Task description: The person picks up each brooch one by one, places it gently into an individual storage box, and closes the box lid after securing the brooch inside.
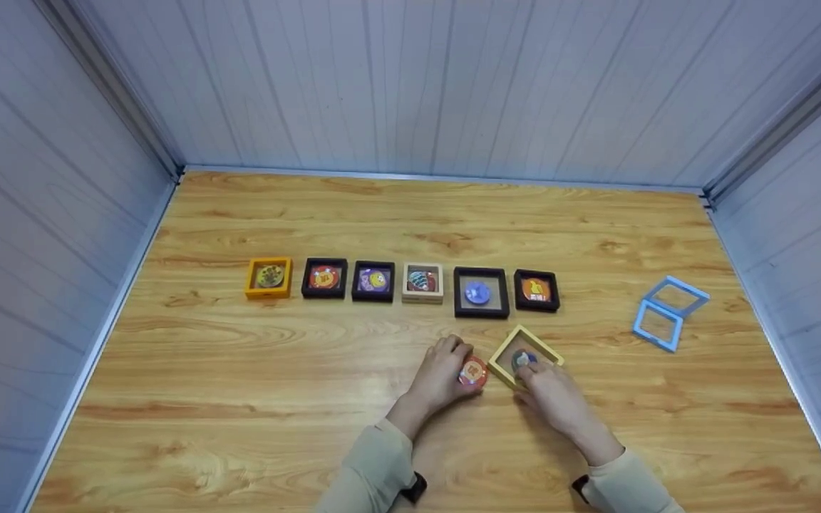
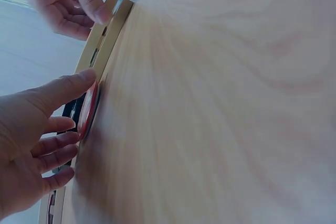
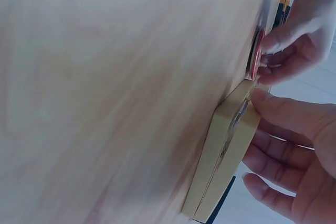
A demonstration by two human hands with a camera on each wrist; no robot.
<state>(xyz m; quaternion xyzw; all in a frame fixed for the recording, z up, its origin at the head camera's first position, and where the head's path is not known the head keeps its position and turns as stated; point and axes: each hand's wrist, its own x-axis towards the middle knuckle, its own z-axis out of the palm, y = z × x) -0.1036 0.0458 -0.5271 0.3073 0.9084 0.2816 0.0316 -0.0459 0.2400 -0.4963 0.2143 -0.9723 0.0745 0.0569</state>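
On the wooden table, my left hand (image 1: 442, 374) holds a red round badge (image 1: 473, 371) by its edge, thumb and fingers on either side. The badge has a pale, patterned middle and lies close to the table in the left wrist view. Beside it, my right hand (image 1: 556, 399) grips the near side of a pale yellow display frame (image 1: 503, 349), which sits cornerwise with a dark round badge (image 1: 522, 358) in its window. In the right wrist view, that hand's thumb (image 3: 268, 103) touches the frame's corner; the fingertips behind the frame are partly hidden.
Behind my hands runs a row: an orange frame (image 1: 268, 293), black frames (image 1: 324, 294) holding round badges, a cream frame (image 1: 422, 298), a larger black frame (image 1: 480, 313) and another black frame (image 1: 537, 308). A light blue frame (image 1: 656, 343) stands opened at right. Panel walls (image 1: 410, 85) enclose the table.
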